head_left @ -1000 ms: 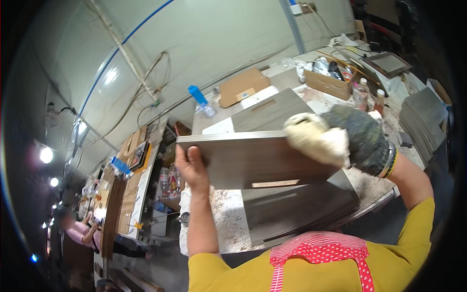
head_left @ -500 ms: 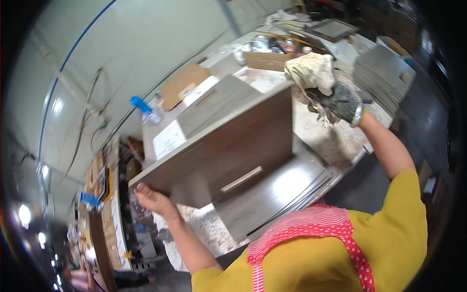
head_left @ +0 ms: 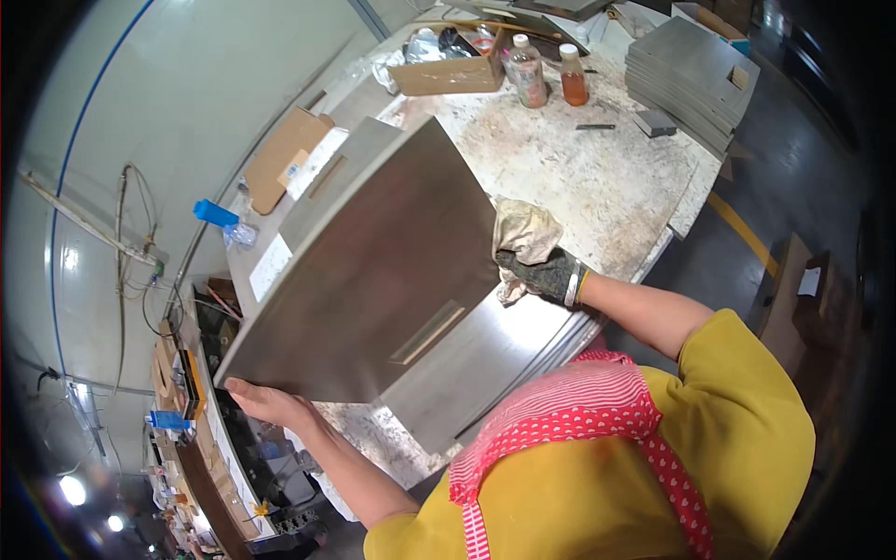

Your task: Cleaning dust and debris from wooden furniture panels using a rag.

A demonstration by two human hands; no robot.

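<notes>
"What have you got in front of you?"

"A large, flat, grey-brown rectangular panel (head_left: pixel 373 261), smooth and dull, with a pale edge and a narrow slot (head_left: pixel 427 332) near its lower side. I have it tilted up above a pile of flat grey panels (head_left: pixel 467 369) at the near side of the desk (head_left: pixel 607 196); whether its lower edge rests on them, I can't tell."

"And your fingers?"

"My bare left hand (head_left: pixel 266 401) grips the panel's lower left corner. My right hand (head_left: pixel 546 275), in a dark grey knitted glove, has its fingers closed on a crumpled cream cloth (head_left: pixel 525 231) at the panel's right edge."

"Any containers about?"

"A low brown cardboard box (head_left: pixel 448 79) with crumpled silvery and black wrappings in it. Just beside it, a clear white-capped bottle (head_left: pixel 527 75), then a smaller one (head_left: pixel 574 79) holding amber liquid."

"What about the rest?"

"The desk's whitish top is speckled with brown stains. A neat stack of grey panels (head_left: pixel 691 56) sits on its right part. Beyond the desk there's a pale wall (head_left: pixel 252 56), and to my right a dark floor (head_left: pixel 700 252) with a yellow stripe."
</notes>
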